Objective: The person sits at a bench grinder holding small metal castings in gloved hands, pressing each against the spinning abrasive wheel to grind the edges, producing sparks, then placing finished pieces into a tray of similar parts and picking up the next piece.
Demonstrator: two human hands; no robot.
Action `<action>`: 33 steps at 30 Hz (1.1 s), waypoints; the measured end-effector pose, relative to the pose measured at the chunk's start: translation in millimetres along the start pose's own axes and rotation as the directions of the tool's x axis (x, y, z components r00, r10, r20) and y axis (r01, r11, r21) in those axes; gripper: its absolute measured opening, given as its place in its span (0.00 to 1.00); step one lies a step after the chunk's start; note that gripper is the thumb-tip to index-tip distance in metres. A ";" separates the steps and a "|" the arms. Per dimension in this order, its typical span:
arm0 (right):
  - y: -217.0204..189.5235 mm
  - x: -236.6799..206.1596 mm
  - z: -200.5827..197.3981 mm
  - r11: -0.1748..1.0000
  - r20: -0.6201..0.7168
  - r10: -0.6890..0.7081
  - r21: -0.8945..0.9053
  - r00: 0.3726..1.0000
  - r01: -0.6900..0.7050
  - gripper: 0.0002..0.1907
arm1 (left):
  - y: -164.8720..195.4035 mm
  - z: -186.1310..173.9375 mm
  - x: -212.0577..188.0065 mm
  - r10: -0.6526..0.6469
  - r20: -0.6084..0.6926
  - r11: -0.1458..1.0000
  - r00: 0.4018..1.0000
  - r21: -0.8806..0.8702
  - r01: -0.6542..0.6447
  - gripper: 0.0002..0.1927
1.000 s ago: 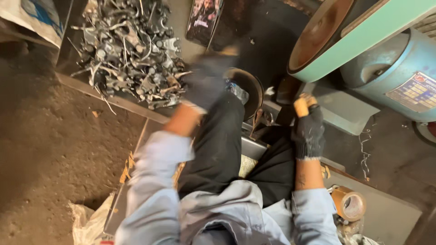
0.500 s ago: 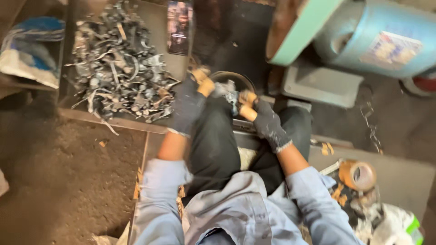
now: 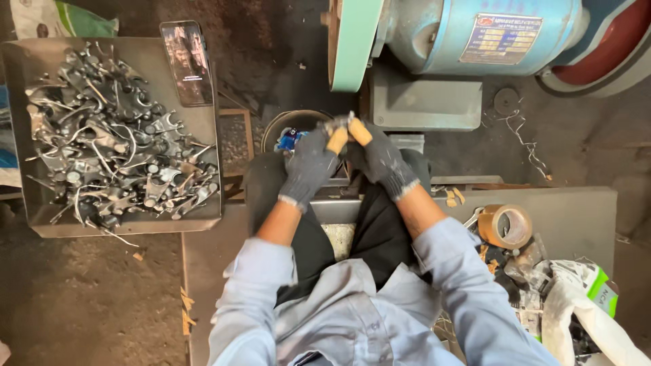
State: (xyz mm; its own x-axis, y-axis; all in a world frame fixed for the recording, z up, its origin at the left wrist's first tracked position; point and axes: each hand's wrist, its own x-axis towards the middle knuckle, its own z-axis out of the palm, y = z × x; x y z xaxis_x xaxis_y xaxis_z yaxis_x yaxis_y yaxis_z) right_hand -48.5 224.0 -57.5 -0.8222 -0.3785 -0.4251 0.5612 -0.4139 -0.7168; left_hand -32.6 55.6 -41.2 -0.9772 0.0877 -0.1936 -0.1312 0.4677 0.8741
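Observation:
Both my hands wear dark grey gloves with orange fingertips. My left hand [image 3: 310, 165] and my right hand [image 3: 381, 157] meet in front of me and pinch a small grey metal part [image 3: 341, 123] between their fingertips. The part sits just below the green sanding belt [image 3: 352, 42] of a blue motor-driven machine [image 3: 485, 34]. A round dark bucket [image 3: 293, 126] stands under my hands, by my knees in black trousers.
On the left, a metal tray [image 3: 203, 203] holds a heap of several grey metal parts [image 3: 112, 156], with a phone [image 3: 185, 62] at its top right corner. A roll of brown tape [image 3: 505, 226] and crumpled bags [image 3: 583, 305] lie at the right.
My left hand came off the heap of parts and joined my right hand in front of the belt. The view swung right, and the machine is now straight ahead.

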 end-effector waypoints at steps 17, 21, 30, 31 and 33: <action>6.7 38.2 -19.7 0.993 -0.540 -0.113 -0.053 0.834 0.101 0.11 | -50.1 74.3 83.5 0.162 -0.223 0.897 0.961 -0.374 -0.237 0.13; 20.6 48.3 -18.5 0.943 -0.486 -0.314 -0.060 0.816 0.327 0.14 | -49.1 66.3 79.0 0.093 -0.111 0.898 0.989 -0.420 -0.131 0.12; 16.5 52.6 -26.5 0.953 -0.385 -0.303 -0.141 0.872 0.269 0.14 | -44.6 81.6 78.4 0.089 -0.382 0.906 0.920 -0.354 -0.234 0.12; 13.0 46.4 -26.7 0.954 -0.399 -0.300 -0.109 0.867 0.280 0.14 | -40.1 81.4 77.1 0.086 -0.328 0.918 0.941 -0.342 -0.203 0.13; 5.7 33.9 -26.3 0.946 -0.424 -0.308 -0.047 0.851 0.319 0.14 | -30.2 73.9 75.9 0.094 -0.219 0.937 0.971 -0.309 -0.160 0.15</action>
State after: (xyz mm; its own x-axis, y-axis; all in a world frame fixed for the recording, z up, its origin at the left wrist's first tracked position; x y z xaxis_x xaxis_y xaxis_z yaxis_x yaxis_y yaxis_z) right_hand -75.7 230.6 -90.5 -0.9135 0.1566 -0.3754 0.2640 -0.4740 -0.8400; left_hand -90.5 113.1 -115.2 -0.9979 -0.0636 -0.0083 -0.0179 0.1524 0.9882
